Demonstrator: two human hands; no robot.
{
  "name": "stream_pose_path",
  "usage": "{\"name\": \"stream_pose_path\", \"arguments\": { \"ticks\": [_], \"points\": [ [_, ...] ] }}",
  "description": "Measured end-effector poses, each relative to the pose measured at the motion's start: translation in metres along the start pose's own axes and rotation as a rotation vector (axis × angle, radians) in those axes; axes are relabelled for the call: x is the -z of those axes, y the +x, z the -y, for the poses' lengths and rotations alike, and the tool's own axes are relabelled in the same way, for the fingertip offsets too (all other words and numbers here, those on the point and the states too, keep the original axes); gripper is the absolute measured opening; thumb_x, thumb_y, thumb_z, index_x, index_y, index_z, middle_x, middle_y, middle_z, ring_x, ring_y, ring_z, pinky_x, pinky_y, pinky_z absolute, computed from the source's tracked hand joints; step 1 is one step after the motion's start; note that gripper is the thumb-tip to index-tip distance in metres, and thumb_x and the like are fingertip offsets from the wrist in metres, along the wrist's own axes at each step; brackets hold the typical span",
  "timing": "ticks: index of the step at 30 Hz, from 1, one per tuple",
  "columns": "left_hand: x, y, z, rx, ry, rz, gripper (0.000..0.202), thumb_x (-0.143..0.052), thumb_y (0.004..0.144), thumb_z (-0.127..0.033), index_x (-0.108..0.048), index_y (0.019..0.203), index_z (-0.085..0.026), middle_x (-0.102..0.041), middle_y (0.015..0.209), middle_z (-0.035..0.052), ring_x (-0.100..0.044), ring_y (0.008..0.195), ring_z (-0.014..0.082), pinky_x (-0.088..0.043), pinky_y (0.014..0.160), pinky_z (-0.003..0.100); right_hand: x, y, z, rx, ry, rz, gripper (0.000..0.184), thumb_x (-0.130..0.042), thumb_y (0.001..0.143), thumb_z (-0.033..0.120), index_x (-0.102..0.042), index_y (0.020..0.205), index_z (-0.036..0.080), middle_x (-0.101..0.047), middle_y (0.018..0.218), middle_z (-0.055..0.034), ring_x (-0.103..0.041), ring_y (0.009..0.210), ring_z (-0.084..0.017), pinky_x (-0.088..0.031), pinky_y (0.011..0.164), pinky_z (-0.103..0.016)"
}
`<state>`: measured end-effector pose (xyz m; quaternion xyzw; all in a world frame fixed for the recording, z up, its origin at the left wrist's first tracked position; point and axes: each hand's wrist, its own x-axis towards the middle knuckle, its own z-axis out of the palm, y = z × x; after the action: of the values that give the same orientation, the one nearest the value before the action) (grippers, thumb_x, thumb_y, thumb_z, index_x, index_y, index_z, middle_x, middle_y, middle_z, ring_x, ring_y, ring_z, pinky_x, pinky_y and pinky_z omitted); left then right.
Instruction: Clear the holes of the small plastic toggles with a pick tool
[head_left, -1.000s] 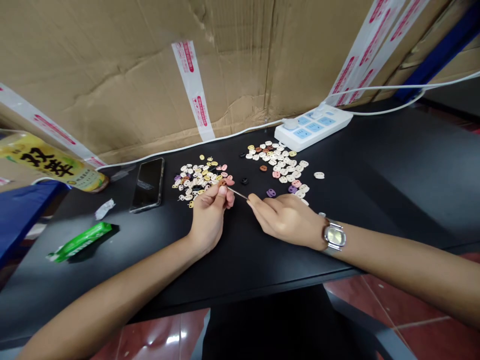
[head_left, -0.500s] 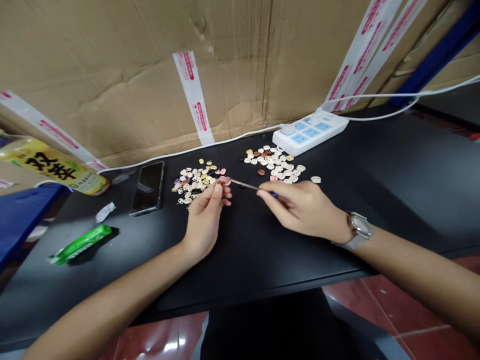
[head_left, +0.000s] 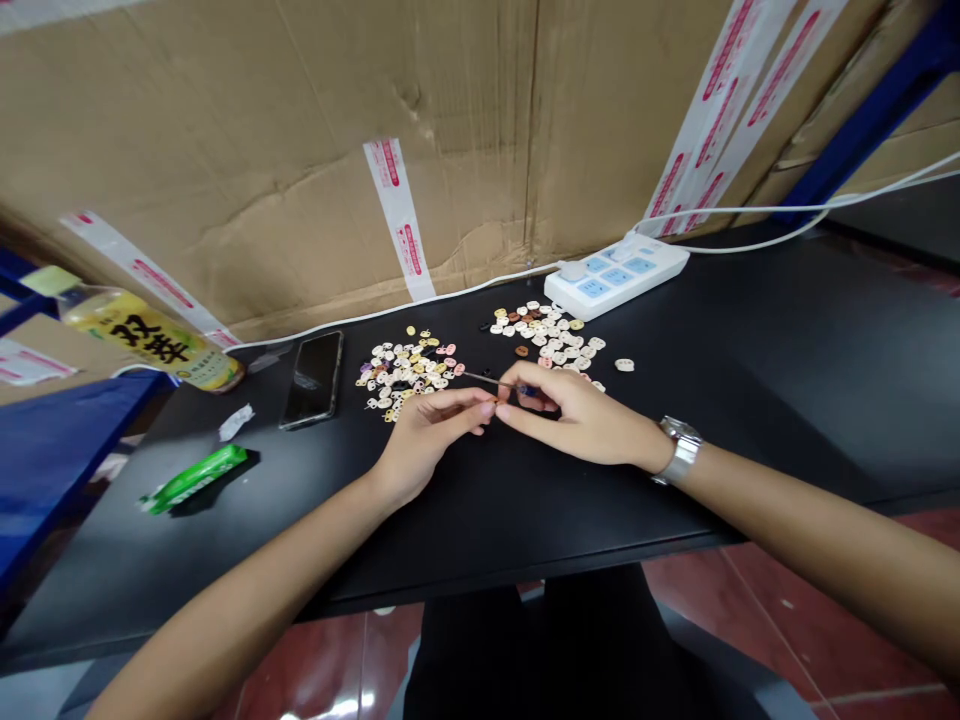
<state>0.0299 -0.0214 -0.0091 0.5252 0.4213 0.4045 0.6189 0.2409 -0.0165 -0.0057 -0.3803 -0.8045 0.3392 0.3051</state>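
My left hand [head_left: 429, 432] is closed in a pinch above the black table [head_left: 450, 540]. Its thumb and index finger grip a small brown button-like piece [head_left: 495, 402], mostly hidden by fingertips. My right hand [head_left: 577, 415] meets it there, thumb and index tips touching the same piece. Tucked in the right fingers is a slim screwdriver [head_left: 484, 378] with a blue handle, its metal shaft pointing left. Behind the left hand lies a mixed pile of small oval button-like pieces [head_left: 409, 368], some with little stubs. Beyond the right hand is a second pile, mostly white pieces [head_left: 559, 338].
A white power strip [head_left: 616, 275] with its cable lies against the cardboard wall [head_left: 465, 150]. To the left are a phone [head_left: 313, 378], a green wrapped packet [head_left: 196, 478], a crumpled wrapper [head_left: 236, 422] and a leaning drink bottle [head_left: 154, 335].
My right hand has moved left and down, so its fingertips now meet those of my left hand at the piece. The screwdriver tip no longer touches the piece. The view has shifted slightly.
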Motion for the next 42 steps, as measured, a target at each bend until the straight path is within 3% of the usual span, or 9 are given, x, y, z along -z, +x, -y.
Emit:
{"name": "stream_pose_path", "arguments": {
  "ticks": [6, 11, 17, 21, 25, 30, 32, 35, 42],
  "points": [
    [0.002, -0.002, -0.002, -0.074, 0.116, 0.033, 0.015, -0.078, 0.079, -0.027, -0.080, 0.089, -0.017, -0.075, 0.078, 0.0032, -0.064, 0.070, 0.0110, -0.053, 0.068, 0.022, -0.003, 0.002, -0.002, 0.069, 0.101, 0.031, 0.015, -0.054, 0.095, 0.028, -0.062, 0.087, 0.018, -0.040, 0.064, 0.0062, -0.035, 0.057, -0.008, -0.030, 0.054, -0.024],
    [0.002, -0.003, -0.003, -0.147, 0.196, -0.006, 0.011, -0.079, 0.077, -0.025, -0.079, 0.084, -0.016, -0.075, 0.078, 0.0033, -0.062, 0.068, 0.0105, -0.050, 0.068, 0.023, -0.008, 0.000, -0.002, 0.055, 0.207, 0.030, 0.017, -0.056, 0.095, 0.031, -0.063, 0.087, 0.017, -0.040, 0.066, 0.0049, -0.034, 0.058, -0.009, -0.029, 0.053, -0.025],
    [-0.005, -0.009, 0.000, -0.204, 0.117, -0.088, 0.022, -0.077, 0.079, -0.031, -0.065, 0.069, -0.016, -0.059, 0.055, -0.0035, -0.049, 0.052, 0.0069, -0.039, 0.054, 0.022, -0.014, -0.003, 0.005, 0.007, 0.315, -0.070, 0.021, -0.058, 0.093, 0.035, -0.065, 0.086, 0.017, -0.049, 0.071, 0.0013, -0.039, 0.062, -0.011, -0.031, 0.055, -0.026],
    [-0.003, -0.011, -0.001, -0.245, 0.055, -0.089, 0.026, -0.074, 0.083, -0.034, -0.060, 0.069, -0.018, -0.052, 0.051, -0.0058, -0.044, 0.050, 0.0071, -0.039, 0.058, 0.024, -0.010, -0.002, 0.007, 0.009, 0.367, -0.063, 0.021, -0.061, 0.092, 0.035, -0.066, 0.084, 0.017, -0.050, 0.069, 0.0014, -0.041, 0.063, -0.011, -0.033, 0.056, -0.026],
    [0.001, -0.009, -0.007, -0.237, 0.071, -0.089, 0.022, -0.074, 0.083, -0.035, -0.064, 0.074, -0.018, -0.054, 0.056, -0.0039, -0.047, 0.054, 0.0090, -0.041, 0.061, 0.026, -0.007, -0.001, 0.007, 0.008, 0.317, -0.112, 0.021, -0.061, 0.092, 0.035, -0.066, 0.083, 0.017, -0.049, 0.068, 0.0012, -0.042, 0.064, -0.012, -0.033, 0.056, -0.026],
    [0.018, 0.002, -0.021, -0.283, 0.437, -0.013, 0.016, -0.073, 0.081, -0.033, -0.072, 0.081, -0.017, -0.061, 0.069, 0.0009, -0.051, 0.064, 0.0118, -0.041, 0.062, 0.026, -0.008, -0.001, 0.003, -0.028, 0.225, -0.189, 0.026, -0.060, 0.092, 0.038, -0.065, 0.079, 0.016, -0.048, 0.068, 0.0012, -0.040, 0.062, -0.011, -0.031, 0.055, -0.026],
    [0.030, 0.008, -0.026, -0.347, 0.644, -0.041, 0.014, -0.073, 0.081, -0.031, -0.074, 0.081, -0.017, -0.062, 0.073, 0.0021, -0.052, 0.067, 0.0129, -0.040, 0.063, 0.027, -0.007, 0.000, 0.001, -0.045, 0.186, -0.207, 0.025, -0.059, 0.092, 0.037, -0.065, 0.081, 0.016, -0.046, 0.067, 0.0024, -0.038, 0.059, -0.010, -0.031, 0.054, -0.026],
    [0.048, 0.018, -0.028, -0.319, 0.847, -0.036, 0.014, -0.071, 0.081, -0.031, -0.076, 0.081, -0.018, -0.066, 0.075, 0.0036, -0.051, 0.067, 0.0134, -0.038, 0.063, 0.027, -0.005, 0.003, -0.003, -0.046, 0.071, -0.198, 0.021, -0.060, 0.091, 0.035, -0.066, 0.082, 0.017, -0.042, 0.062, 0.0046, -0.036, 0.055, -0.010, -0.030, 0.053, -0.026],
    [0.061, 0.025, -0.025, -0.312, 1.004, 0.028, 0.016, -0.068, 0.082, -0.033, -0.078, 0.081, -0.021, -0.071, 0.077, 0.0040, -0.052, 0.067, 0.0148, -0.038, 0.064, 0.027, 0.002, 0.016, -0.004, -0.052, -0.072, -0.105, 0.020, -0.057, 0.091, 0.035, -0.066, 0.085, 0.018, -0.052, 0.064, 0.0028, -0.042, 0.056, -0.011, -0.032, 0.055, -0.026]
  ]
}}
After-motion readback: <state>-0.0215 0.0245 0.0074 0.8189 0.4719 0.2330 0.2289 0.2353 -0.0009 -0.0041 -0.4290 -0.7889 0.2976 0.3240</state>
